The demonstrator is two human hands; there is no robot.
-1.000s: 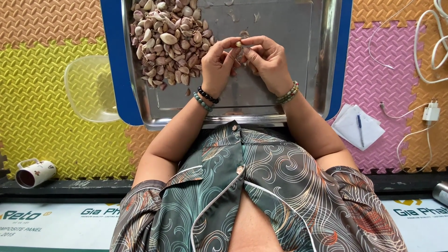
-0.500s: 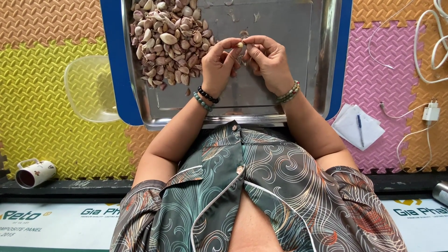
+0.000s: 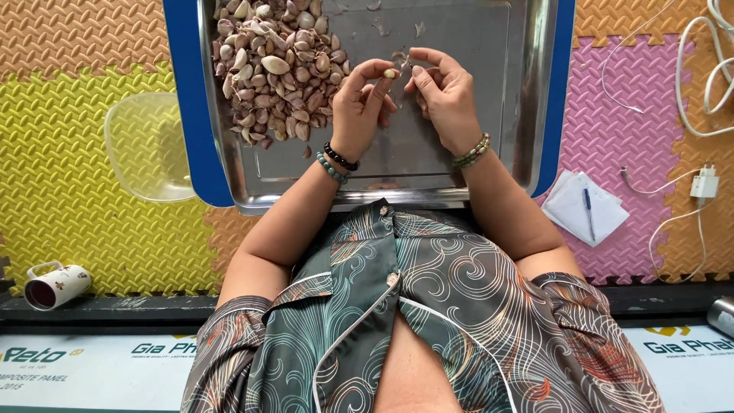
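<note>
1. Left hand [image 3: 359,107] raised over the metal tray [image 3: 459,172], thumb and forefinger pinched shut on a pale garlic clove [image 3: 390,73], remaining fingers curled in loosely.
2. Right hand [image 3: 443,95] just beside the left, fingertips meeting at the clove; thumb and forefinger nipped together on what looks like a scrap of papery skin, too small to tell for certain.
3. Clove held in the air between both hands, above the bare middle of the tray, not resting on it.
4. Dark and green bead bracelets [image 3: 335,162] on the left wrist; a mixed-colour bead bracelet [image 3: 470,151] on the right wrist.
5. Heap of unpeeled garlic cloves [image 3: 271,69] in the tray's far left part, near the left hand but apart from it.
6. A few loose flakes of skin [image 3: 380,27] on the tray beyond the hands.
7. Blue board [image 3: 183,99] showing under the tray on both sides.
8. Clear plastic bowl [image 3: 149,145] left of the tray, on a yellow foam mat [image 3: 61,176].
9. Mug [image 3: 55,284] lying on its side at the near left edge of the mats.
10. Folded white paper with a pen [image 3: 587,208] right of the tray, on a pink foam mat [image 3: 627,99].
11. White cable and plug [image 3: 703,183] further right.
</note>
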